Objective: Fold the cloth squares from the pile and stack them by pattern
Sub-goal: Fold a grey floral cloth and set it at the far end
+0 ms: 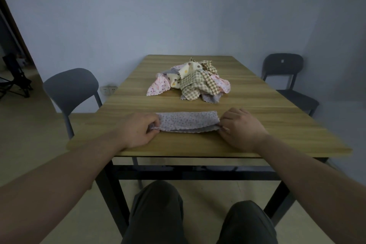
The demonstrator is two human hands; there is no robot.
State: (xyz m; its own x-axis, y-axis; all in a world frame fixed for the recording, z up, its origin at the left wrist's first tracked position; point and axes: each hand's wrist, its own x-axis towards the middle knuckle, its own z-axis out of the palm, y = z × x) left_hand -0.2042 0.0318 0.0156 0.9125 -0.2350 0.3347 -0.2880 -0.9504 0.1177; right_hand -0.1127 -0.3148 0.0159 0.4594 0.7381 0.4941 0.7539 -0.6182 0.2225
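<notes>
— Surface?
— Wooden table, pale plank grain, dark metal frame underneath.
— Near edge?
— Lilac floral cloth, folded into a long narrow band, flat on the wood, parallel to the front edge, with a scalloped hem along the near side. Left hand resting on the wood at one end, right hand at the other, pinching a cloth end apiece.
— Farther back?
— Pile of cloth squares, crumpled, around mid-table, well apart from the band. Pink floral square spilling left onto the wood. Green-and-beige checked square draped across the front. Cream spotted square up top. Lilac piece at the front right foot of the heap.
</notes>
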